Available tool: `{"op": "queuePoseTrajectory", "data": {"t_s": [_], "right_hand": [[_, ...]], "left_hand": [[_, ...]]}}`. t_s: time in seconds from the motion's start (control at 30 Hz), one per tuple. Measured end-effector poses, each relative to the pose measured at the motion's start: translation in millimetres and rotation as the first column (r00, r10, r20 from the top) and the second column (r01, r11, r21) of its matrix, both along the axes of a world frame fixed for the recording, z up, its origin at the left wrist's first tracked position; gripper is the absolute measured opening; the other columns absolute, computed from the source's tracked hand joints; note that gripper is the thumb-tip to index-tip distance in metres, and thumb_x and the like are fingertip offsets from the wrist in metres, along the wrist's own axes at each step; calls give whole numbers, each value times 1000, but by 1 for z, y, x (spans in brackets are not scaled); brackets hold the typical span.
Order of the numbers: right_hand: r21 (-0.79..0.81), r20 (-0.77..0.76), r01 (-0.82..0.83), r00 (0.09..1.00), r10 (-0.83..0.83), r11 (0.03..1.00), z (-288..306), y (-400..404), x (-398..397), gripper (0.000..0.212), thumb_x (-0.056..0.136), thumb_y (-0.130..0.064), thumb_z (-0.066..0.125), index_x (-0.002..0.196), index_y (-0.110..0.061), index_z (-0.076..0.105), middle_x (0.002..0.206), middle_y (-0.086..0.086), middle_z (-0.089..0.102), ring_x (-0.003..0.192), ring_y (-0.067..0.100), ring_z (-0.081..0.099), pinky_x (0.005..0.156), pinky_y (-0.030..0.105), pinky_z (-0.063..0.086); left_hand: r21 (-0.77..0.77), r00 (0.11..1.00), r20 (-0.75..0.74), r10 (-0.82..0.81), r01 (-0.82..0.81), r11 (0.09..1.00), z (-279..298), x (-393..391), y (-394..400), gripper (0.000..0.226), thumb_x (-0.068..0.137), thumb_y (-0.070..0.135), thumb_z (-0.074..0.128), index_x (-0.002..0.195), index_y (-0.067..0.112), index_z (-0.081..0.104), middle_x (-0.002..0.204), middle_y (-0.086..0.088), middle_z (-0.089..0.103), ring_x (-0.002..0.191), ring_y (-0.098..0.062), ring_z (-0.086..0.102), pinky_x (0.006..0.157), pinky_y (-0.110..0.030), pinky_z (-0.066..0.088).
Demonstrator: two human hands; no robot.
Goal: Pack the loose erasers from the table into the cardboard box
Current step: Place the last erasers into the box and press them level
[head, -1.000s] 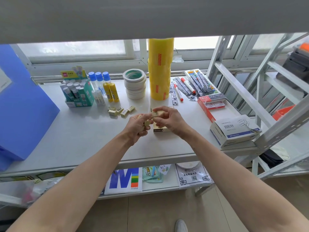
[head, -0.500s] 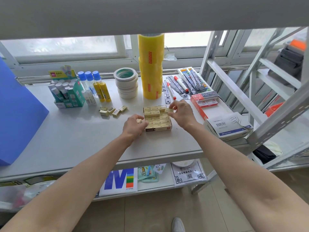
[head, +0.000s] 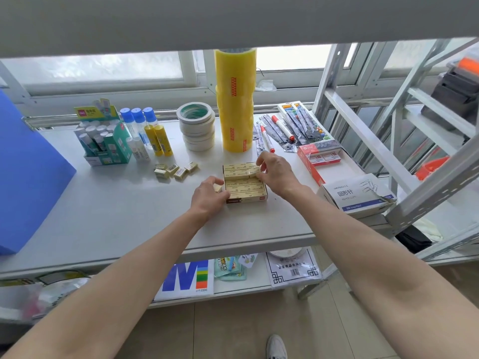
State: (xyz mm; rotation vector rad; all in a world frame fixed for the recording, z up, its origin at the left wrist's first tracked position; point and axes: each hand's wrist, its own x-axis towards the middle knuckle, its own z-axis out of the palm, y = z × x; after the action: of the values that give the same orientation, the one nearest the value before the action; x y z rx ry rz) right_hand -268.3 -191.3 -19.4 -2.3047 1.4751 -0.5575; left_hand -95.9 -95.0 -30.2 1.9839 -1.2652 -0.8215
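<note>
Box: our cardboard box (head: 245,186) sits in the middle of the bench (head: 108,216), and it is almost full of yellow erasers in neat rows.
Right hand: our right hand (head: 276,171) pinches one eraser (head: 254,170) with its fingers and holds it over the far right corner of the box.
Left hand: our left hand (head: 208,196) rests against the left side of the box, and its curled fingers hold a spare eraser (head: 217,188).
Loose erasers: a small bunch of loose erasers (head: 175,171) lies on the bench, left of the box and just in front of the glue sticks (head: 158,136).
Step now: we think we are putting the pinched eraser into the last gap in the far row.
How to do it well: we turn the eraser the same way as the ones beside it, slide it down flat, and press it gently.
Keep steady: we keep the left hand on the box so it does not slip.
Watch out: if we push crooked, the eraser may pop the others up.
</note>
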Motion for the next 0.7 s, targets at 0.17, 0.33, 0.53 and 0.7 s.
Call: {"op": "queuePoseTrajectory", "data": {"t_s": [0.17,0.33,0.53,0.7], "right_hand": [[1,-63,34,997,-34,999,-3,5,3,9,87,-14,67,95,-10,65,105,7,58,93,25,60,81,31,46],[-19,-58,64,996,-65,998,2,10,2,15,90,-24,63,98,-12,69,107,5,56,91,23,60,80,31,45],[-21,135,60,989,-56,998,9,30,22,18,94,-25,57,97,-12,69,96,7,61,82,21,59,78,34,48],[134,334,-176,935,123,975,14,58,48,19,92,-28,60,95,-17,75,85,-1,66,76,13,55,79,38,50]], "left_hand": [[1,1000,9,-5,5,1000,1,-1,0,36,90,21,64,124,14,56,117,-8,60,95,-19,56,89,-32,49],[-17,996,-94,10,-12,1000,-1,3,0,30,93,28,60,120,13,59,107,-6,63,87,-16,60,74,-28,49],[108,564,-800,205,-200,974,4,19,11,58,101,54,30,117,8,62,69,-5,61,45,-9,44,42,-20,29],[94,410,-905,114,-67,993,12,32,24,66,102,54,20,123,7,61,68,-7,62,43,-8,38,35,-17,25]]}}
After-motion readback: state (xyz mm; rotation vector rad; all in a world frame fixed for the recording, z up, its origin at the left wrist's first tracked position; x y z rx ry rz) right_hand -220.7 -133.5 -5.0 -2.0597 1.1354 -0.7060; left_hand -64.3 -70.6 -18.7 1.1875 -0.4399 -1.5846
